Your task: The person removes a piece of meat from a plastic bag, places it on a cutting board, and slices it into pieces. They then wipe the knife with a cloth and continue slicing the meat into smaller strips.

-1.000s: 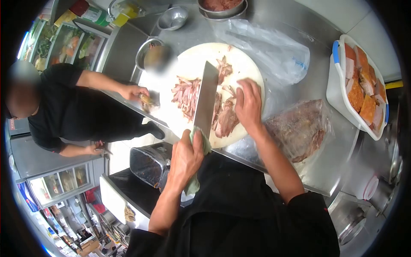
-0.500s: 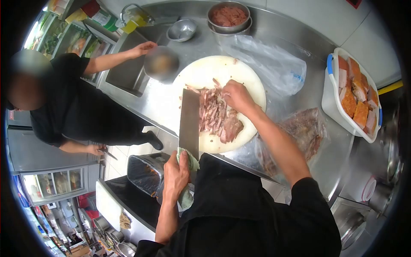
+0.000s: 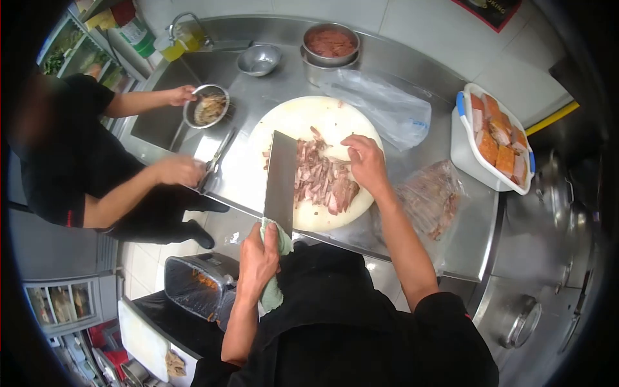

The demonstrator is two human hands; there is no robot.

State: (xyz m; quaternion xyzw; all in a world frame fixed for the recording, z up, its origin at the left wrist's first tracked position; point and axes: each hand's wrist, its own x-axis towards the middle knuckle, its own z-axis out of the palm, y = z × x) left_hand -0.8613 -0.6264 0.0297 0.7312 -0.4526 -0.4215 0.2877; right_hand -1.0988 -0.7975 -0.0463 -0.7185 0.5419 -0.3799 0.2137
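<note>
My left hand [image 3: 258,255] grips a large cleaver [image 3: 280,180] by its handle, with a pale green cloth [image 3: 273,295] wrapped in the grasp. The broad blade stands along the left side of the chopped meat [image 3: 322,179], over the round white cutting board [image 3: 284,116]. Strips and chunks of the meat lie in a loose heap. At the heap's right edge my right hand [image 3: 367,158] hovers above the board, its fingers bent but apart, with nothing visible in them. Clear plastic with a large piece of meat [image 3: 432,197] lies right of the board.
A white tub [image 3: 480,158] of crisp-skinned meat slabs stands at the right. Minced meat [image 3: 331,44] fills a pot behind the board, near a plastic bag [image 3: 387,109]. At left, a co-worker holds a metal bowl [image 3: 206,106]; a lined bin [image 3: 200,284] stands below.
My right hand has lifted off the meat and shifted right. The cleaver stays beside the heap. The co-worker now holds the bowl and has brought the other hand to the counter edge.
</note>
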